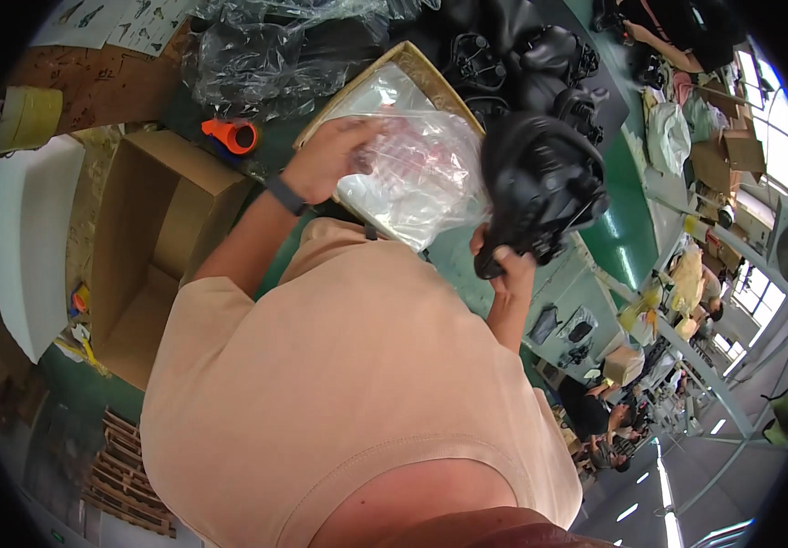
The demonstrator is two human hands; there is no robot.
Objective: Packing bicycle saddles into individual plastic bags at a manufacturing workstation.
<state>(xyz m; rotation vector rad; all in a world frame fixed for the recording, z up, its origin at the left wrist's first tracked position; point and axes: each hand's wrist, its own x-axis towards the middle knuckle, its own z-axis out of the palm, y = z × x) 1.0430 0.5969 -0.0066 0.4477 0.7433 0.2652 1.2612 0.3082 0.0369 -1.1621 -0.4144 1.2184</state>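
My right hand point(511, 267) grips the lower end of a black moulded piece point(540, 187) with a rounded shell and small fittings. It is held up to the right of a shallow cardboard box point(449, 94); motion blur hides its exact kind. Over the box's left side reaches my left hand point(328, 157), a dark band on its wrist. Its fingers are at the edge of clear plastic bags point(430, 169) lying in the box, some with red marks. Blur keeps me from seeing whether those fingers pinch the plastic.
More black moulded pieces point(476, 62) lie behind the box. Crumpled clear plastic point(257, 68) and an orange tape dispenser point(230, 136) are at far left. An open carton point(152, 247) stands to my left. Several people work farther off at right.
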